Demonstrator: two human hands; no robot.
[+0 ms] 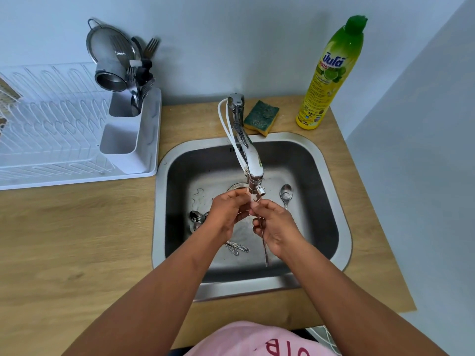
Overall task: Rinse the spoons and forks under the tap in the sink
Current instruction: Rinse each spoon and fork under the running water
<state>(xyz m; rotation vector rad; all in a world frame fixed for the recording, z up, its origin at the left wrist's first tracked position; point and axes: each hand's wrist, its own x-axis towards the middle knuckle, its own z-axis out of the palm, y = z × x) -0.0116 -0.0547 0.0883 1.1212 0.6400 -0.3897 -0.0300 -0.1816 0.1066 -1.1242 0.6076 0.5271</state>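
Observation:
Both hands meet right under the spout of the tap (253,167), over the steel sink (341,222). My right hand (273,227) grips a piece of cutlery whose thin handle (264,249) hangs down toward me; its head is hidden between the hands. My left hand (228,213) closes its fingers around that hidden end. On the sink floor lie a spoon (286,194) at the right, spoons (196,219) at the left and handles (237,247) below my left wrist.
A white drying rack (64,140) stands on the wooden counter at the left, its holder (128,109) filled with cutlery and a strainer. A green-and-yellow sponge (261,116) and a yellow dish soap bottle (326,80) stand behind the sink.

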